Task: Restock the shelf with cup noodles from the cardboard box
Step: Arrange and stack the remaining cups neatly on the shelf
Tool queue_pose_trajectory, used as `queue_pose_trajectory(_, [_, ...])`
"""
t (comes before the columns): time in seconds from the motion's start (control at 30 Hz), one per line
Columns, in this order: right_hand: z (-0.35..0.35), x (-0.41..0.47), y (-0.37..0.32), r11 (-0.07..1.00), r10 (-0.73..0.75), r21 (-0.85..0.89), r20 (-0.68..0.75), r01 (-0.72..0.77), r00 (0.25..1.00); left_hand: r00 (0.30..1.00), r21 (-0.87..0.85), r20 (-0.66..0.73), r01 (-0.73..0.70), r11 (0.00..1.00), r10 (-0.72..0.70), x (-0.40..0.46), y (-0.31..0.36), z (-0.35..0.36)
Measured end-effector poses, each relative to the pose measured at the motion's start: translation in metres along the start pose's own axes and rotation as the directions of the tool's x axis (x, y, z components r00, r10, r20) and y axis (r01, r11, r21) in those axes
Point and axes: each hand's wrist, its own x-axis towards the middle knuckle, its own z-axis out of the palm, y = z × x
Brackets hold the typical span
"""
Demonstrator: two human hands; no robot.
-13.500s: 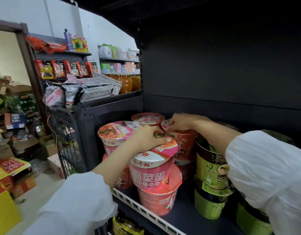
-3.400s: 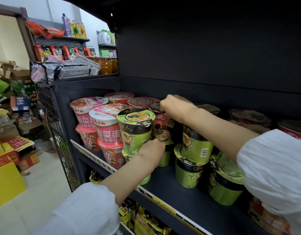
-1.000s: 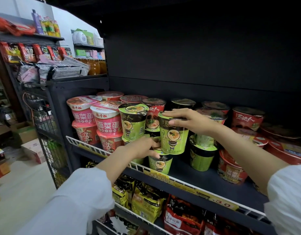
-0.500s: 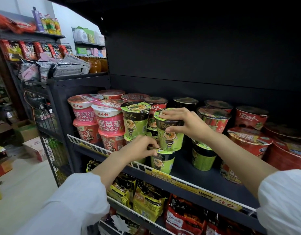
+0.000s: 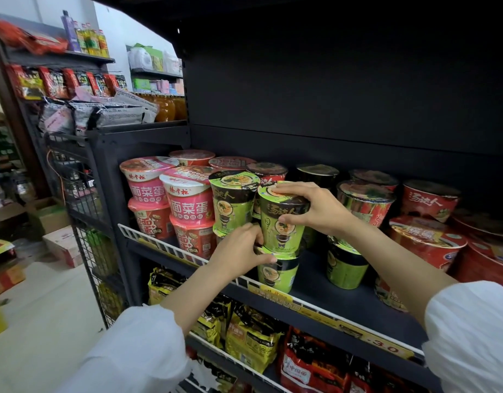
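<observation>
Right hand (image 5: 315,207) is clamped on the top green cup (image 5: 282,219): fingers (image 5: 290,190) spread over the lid, thumb pressed to the front wall below the black band. That cup sits stacked on a lower green cup (image 5: 277,272) at the front of the shelf (image 5: 338,300), just behind the white wire rail (image 5: 170,246). Left hand (image 5: 239,252) is curled in at the seam between the two cups, fingertips pinching the lower cup's rim; the hand hides most of that rim and the base of the neighbouring green stack (image 5: 234,204). To the left, pink and red cups (image 5: 187,205) stand two high, touching each other. To the right, another green cup (image 5: 345,268) is half covered by the right forearm, and red cups (image 5: 426,242) trail off into shadow, their labels hard to read. The back row is dim, only lids showing. Below the shelf, yellow noodle packs (image 5: 250,340) and red packs (image 5: 309,367) are cut off by the white sleeves and the bottom edge. A yellow price strip (image 5: 358,333) runs along the shelf lip, mostly unreadable. The cardboard box for restocking cannot be picked out here.
</observation>
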Motion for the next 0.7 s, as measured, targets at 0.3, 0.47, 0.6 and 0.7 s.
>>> queue_pose_trajectory(0.3, [-0.011, -0.001, -0.013, 0.996, 0.047, -0.088, 0.144, -0.034, 0.989, 0.987, 0.056, -0.105, -0.116, 0.992, 0.121, -0.015, 0.03, -0.013])
queue_pose_trajectory(0.47, [-0.038, -0.011, -0.006, 0.99, 0.091, -0.107, 0.018, -0.089, 0.996, 0.977, 0.018, -0.103, -0.188, 0.982, 0.189, -0.011, 0.064, -0.012])
queue_pose_trajectory(0.6, [-0.06, -0.014, 0.018, 0.939, 0.087, -0.323, -0.115, -0.12, 0.99, 0.977, -0.108, -0.048, -0.211, 0.971, 0.207, -0.001, 0.091, 0.008])
queue_pose_trajectory(0.7, [-0.072, -0.009, 0.037, 0.912, 0.108, -0.382, -0.125, -0.148, 0.986, 0.989, -0.138, 0.005, -0.143, 0.98, 0.146, 0.022, 0.115, 0.03])
